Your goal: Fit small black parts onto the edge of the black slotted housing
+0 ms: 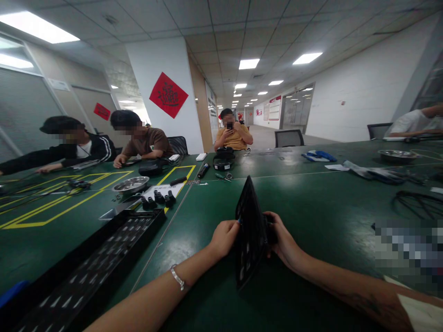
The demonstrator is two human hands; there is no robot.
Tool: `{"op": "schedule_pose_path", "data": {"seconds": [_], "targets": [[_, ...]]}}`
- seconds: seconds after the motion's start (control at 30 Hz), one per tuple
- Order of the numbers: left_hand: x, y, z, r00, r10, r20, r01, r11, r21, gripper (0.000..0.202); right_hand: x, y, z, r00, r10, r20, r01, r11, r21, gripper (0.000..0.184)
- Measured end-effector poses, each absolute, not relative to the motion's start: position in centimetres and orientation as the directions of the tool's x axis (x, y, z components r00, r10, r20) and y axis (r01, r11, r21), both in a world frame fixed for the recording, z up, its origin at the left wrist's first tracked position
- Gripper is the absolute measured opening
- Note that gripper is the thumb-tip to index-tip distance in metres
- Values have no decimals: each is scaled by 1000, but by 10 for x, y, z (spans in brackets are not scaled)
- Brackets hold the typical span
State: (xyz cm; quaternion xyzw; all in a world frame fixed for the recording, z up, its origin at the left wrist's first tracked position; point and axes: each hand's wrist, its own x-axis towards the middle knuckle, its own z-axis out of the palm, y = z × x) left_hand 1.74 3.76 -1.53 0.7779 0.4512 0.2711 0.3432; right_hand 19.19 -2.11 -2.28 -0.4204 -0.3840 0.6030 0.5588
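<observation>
Black panel [249, 233], lower centre of frame: long axis near vertical, slotted face turned left. Left hand [224, 237], right hand [283, 240]: fingers grasping opposite sides, forearms angled inward.

Your left forearm [152, 295] slants up from the bottom edge to your left hand [224, 237], gripping just below centre. Your right forearm [346, 281] enters from the lower right; your right hand [285, 244] faces it, fingers [272, 217] curled inward.

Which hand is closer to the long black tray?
Left. The left hand is right of the long black tray; the right hand is farther right, beyond the black panel.
</observation>
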Motion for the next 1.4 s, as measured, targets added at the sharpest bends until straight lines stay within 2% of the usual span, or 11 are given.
{"op": "schedule_pose_path", "data": {"seconds": [0.2, 0.4, 0.83, 1.13, 1.4], "targets": [[18, 40, -16, 435, 898, 66, 459, -285, 841, 40, 192, -23, -18, -10, 997, -75, -336, -74, -939, 41], [18, 40, -18, 457, 887, 68, 417, -282, 864, 37, 193, -23, -19, -10, 998, -67, -344, -66, -937, 41], [17, 39, -15, 472, 877, 90, 499, -350, 792, 51, 194, -22, -24, -34, 996, -80, -361, -86, -929, 44], [18, 38, -14, 448, 890, 88, 524, -341, 780, 52, 193, -24, -21, -29, 996, -84, -355, -89, -931, 44], [17, 37, -12, 476, 871, 125, 530, -397, 749, 52, 193, -23, -25, -32, 997, -77, -363, -83, -928, 41]]}}
